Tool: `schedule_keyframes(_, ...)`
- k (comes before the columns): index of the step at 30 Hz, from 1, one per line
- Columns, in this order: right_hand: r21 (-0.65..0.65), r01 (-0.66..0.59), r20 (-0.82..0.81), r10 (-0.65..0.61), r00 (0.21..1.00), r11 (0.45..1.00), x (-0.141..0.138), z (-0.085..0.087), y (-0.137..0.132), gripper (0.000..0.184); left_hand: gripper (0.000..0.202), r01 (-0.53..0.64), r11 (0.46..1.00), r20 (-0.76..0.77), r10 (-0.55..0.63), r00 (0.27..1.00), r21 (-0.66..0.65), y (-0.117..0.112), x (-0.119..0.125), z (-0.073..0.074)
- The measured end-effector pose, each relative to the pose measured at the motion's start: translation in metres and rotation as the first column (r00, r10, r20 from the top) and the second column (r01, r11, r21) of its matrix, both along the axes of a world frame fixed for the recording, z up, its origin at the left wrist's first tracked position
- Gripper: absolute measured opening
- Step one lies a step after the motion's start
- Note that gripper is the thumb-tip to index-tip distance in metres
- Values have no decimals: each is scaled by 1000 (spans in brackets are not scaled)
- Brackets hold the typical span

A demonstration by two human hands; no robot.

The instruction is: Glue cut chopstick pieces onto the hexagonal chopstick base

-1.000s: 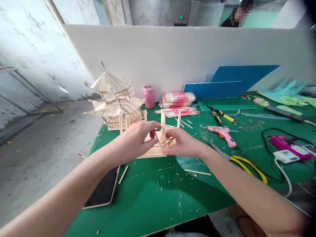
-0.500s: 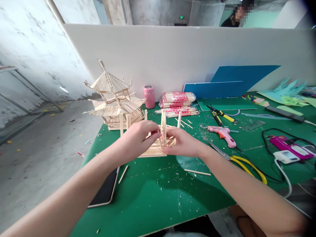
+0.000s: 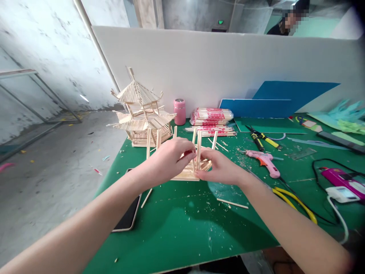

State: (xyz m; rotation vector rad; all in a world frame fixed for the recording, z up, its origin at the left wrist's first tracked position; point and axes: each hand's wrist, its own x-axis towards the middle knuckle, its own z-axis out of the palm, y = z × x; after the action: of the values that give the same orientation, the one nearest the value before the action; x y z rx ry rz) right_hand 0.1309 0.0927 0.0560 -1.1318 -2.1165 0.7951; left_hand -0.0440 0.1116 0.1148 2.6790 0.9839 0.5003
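Note:
My left hand (image 3: 176, 158) is closed in a pinch on a thin wooden stick (image 3: 194, 161), held upright beside a corner post of a small stick frame. The frame's base (image 3: 182, 176) is made of pale sticks laid flat, with several upright posts around it. My right hand (image 3: 218, 165) is closed around the near right corner post (image 3: 199, 146), its thumb low by the base edge. Fingers of both hands partly cover the frame's middle. Behind it on the left stands a finished-looking stick pagoda (image 3: 139, 121) with tiered roofs.
On the green table (image 3: 182, 228) lie a pink glue gun (image 3: 265, 161), yellow-handled scissors (image 3: 296, 201), pliers (image 3: 258, 140), a phone (image 3: 128, 213) and loose sticks. Packs of sticks (image 3: 212, 116) and a pink canister (image 3: 179, 111) stand near the white partition (image 3: 171, 61). A person (image 3: 288, 23) is beyond it.
The head view has turned slightly left, so everything appears further right. Both hands keep their places on the stick frame, with little visible movement against it.

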Motion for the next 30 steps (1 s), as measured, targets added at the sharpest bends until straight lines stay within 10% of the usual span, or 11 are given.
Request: schedule_keyframes(30,-6,48,41,-48,998,999,-1,-1,1,16,19,31,999,11,-32,999,30,1,1,-2)
